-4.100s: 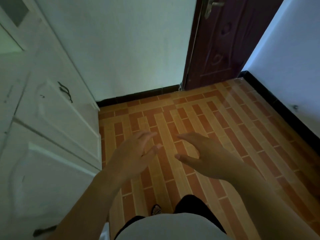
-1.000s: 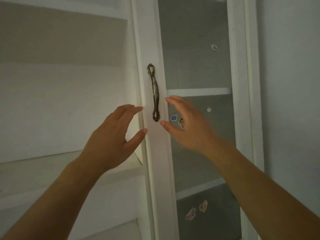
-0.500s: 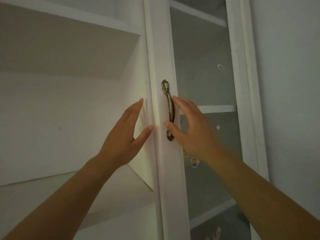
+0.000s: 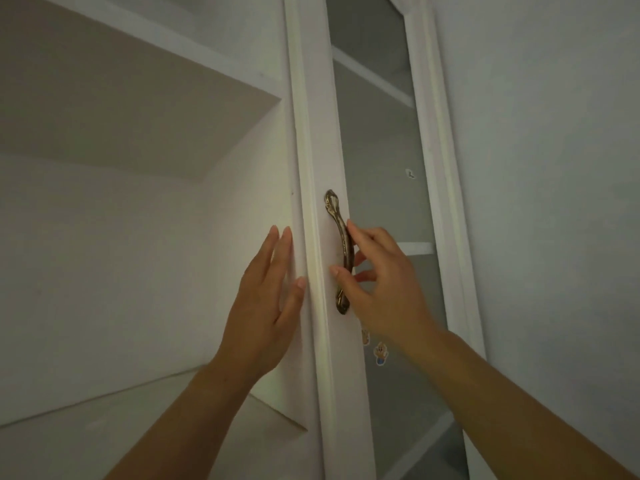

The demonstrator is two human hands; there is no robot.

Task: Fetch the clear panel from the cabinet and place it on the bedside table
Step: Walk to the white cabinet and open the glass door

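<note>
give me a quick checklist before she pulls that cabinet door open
1. Right hand on the brass handle: ok, fingers curling round it, not yet closed.
2. Left hand off the door: not ok, flat by the door frame edge.
3. Door shut now: ok.
4. Clear panel seen inside: cannot tell; only stickers on the glass.
5. Open shelf at left: ok, nothing on it.

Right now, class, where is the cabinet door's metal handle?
In the head view the metal handle runs upright at centre frame on the white door frame, the right hand closing around it, the left hand just left.
</note>
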